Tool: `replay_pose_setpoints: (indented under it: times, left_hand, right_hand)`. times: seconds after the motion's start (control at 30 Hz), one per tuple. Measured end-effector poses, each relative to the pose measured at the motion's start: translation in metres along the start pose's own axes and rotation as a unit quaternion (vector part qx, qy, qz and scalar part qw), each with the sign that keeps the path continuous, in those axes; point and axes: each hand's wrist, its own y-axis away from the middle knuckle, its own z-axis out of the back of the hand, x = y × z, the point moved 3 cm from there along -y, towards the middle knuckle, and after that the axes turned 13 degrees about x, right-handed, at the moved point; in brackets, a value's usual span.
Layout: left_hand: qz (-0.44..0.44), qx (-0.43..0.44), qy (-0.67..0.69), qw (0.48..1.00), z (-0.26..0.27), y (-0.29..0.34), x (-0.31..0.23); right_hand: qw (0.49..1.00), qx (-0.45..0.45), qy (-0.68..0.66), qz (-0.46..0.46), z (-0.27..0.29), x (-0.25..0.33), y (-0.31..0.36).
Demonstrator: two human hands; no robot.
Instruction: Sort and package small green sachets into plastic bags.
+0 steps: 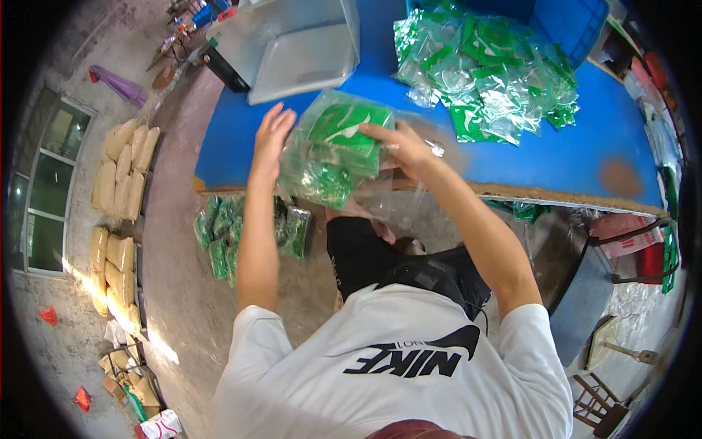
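My right hand grips a large clear plastic bag and the green packets in it, its thumb or a finger lying over the top packet. The bag is held up over the near edge of the blue table, its lower part hanging past the edge. At the bag's left side is my left hand, open with its fingers stretched upward. Whether its palm touches the plastic I cannot tell. Beyond my right hand, a loose heap of flat green-and-clear packets lies on the table.
A translucent plastic bin stands at the table's far left, and a blue crate tips behind the heap. Filled green bags lie on the floor under the table. Stacked sacks line the left wall; a chair stands right.
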Motion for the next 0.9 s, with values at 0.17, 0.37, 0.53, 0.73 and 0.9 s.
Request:
replay_pose_setpoints:
  times: [0.17,0.37,0.53,0.73,0.9]
  left_hand:
    - [0.102,0.2,0.172,0.959,0.031,-0.01,0.059]
    - [0.07,0.179,0.105,0.976,0.014,0.002,0.043]
    - [0.029,0.192,0.178,0.965,-0.007,0.005,0.04]
    - [0.039,0.182,0.237,0.953,-0.016,0.007,0.045]
    - [0.047,0.248,0.279,0.926,-0.046,-0.01,0.035]
  right_hand:
    - [0.96,-0.209,0.185,-0.003,-0.005,-0.006,-0.04]
    - [0.957,-0.194,0.209,-0.06,-0.004,0.004,-0.052]
    - [0.96,-0.122,0.219,0.127,-0.003,-0.009,-0.023]
    - [0.94,-0.158,0.284,0.105,-0.011,-0.012,-0.01]
    - [0.896,-0.211,0.351,0.173,0.003,-0.038,-0.021]
